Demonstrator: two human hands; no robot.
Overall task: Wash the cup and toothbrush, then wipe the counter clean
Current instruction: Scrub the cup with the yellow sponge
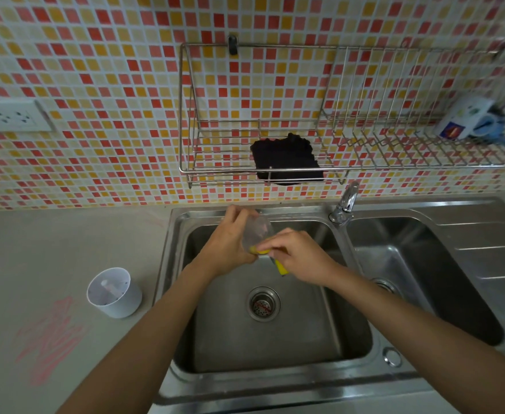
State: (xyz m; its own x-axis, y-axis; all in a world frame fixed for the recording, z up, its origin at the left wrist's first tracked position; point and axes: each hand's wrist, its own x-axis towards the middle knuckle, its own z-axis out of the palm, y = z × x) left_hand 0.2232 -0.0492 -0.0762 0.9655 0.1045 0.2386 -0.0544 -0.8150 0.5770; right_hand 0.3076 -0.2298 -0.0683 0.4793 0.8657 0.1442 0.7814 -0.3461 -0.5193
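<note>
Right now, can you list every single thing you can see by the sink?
sink: one, steel, two basins
tap: one, silver, between the basins
counter: one, grey, left of the sink
clear cup: one, see-through, held over the left basin
sponge: one, yellow, against the clear cup
white tub: one, white, on the counter, something pinkish inside
scribbles: one patch, pink, on the counter
wire rack: one, silver, on the tiled wall
cloth: one, black, in the rack
mug: one, white, rack's right end
socket: one, white, wall at left
left grip: one, holds the clear cup
right grip: one, holds the sponge
</note>
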